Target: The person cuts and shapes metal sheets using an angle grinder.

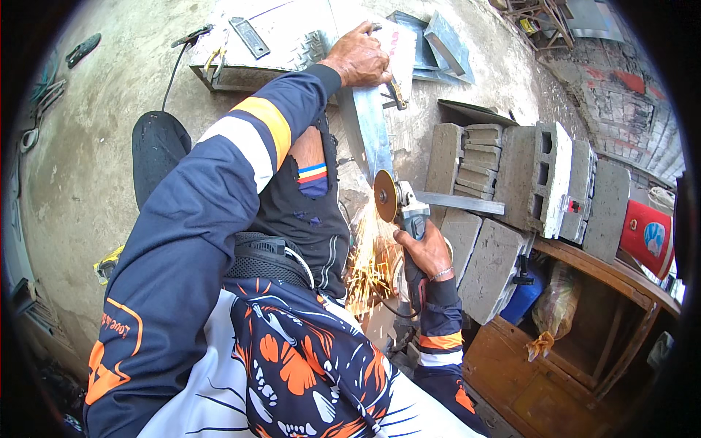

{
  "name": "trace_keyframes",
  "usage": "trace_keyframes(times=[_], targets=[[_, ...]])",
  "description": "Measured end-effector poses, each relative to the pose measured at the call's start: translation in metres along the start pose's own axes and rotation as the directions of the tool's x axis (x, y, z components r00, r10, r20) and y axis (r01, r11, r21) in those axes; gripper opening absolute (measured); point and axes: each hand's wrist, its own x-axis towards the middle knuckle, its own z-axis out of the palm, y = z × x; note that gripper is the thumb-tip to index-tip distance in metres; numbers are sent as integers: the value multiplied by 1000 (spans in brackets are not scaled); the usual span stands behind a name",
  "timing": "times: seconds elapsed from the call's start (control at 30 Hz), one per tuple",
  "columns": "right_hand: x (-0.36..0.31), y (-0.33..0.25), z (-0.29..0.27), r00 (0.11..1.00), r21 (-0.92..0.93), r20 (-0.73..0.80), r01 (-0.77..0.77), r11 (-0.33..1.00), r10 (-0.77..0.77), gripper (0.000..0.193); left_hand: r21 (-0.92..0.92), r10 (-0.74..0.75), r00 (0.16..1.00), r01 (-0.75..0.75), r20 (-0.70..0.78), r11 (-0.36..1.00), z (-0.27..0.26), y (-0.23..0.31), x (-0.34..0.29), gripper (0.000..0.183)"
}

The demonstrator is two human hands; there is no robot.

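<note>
My right hand [427, 252] is wrapped around an angle grinder [415, 221] fitted with a thin brown disc [385, 197]. The disc's upper rim meets the near end of a long, shiny metal profile [370, 128]. Sparks [374, 259] spray from there down toward my body. My left hand [359, 58] grips the profile farther up, over the edge of a low metal-topped table [285, 18], with its fingers curled; part of what lies beneath the palm is hidden. A clamp [396, 95] sits just right of the profile, below that hand.
Grey concrete blocks [520, 171] are stacked at right, with a metal bar [467, 203] by the grinder. Bent sheet-metal pieces [438, 47] lie beyond the table. A wooden cabinet [526, 365] stands at lower right. Left of the table lies a welding electrode holder [191, 36] with its cable.
</note>
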Motion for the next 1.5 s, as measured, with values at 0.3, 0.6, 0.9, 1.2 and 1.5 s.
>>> trace_keyframes(times=[0.3,0.6,0.9,1.2,1.5], targets=[[1,-1,0,999,-43,34,-34,999,35,74,16,-9,1000,9,3,1000,4,-1,-2,38],[0,-5,-1,1000,-18,18,-15,1000,15,68,-4,-5,1000,5,-27,1000,3,-1,-3,37],[2,-2,0,1000,14,10,12,1000,-12,66,-11,-7,1000,7,17,1000,-5,4,-2,38],[1,-2,0,1000,-76,20,-23,997,25,71,-22,3,1000,-3,-5,1000,-4,2,-4,38],[2,-2,0,999,-50,28,-23,999,24,68,-22,5,1000,-5,-13,1000,-5,5,-4,38]])
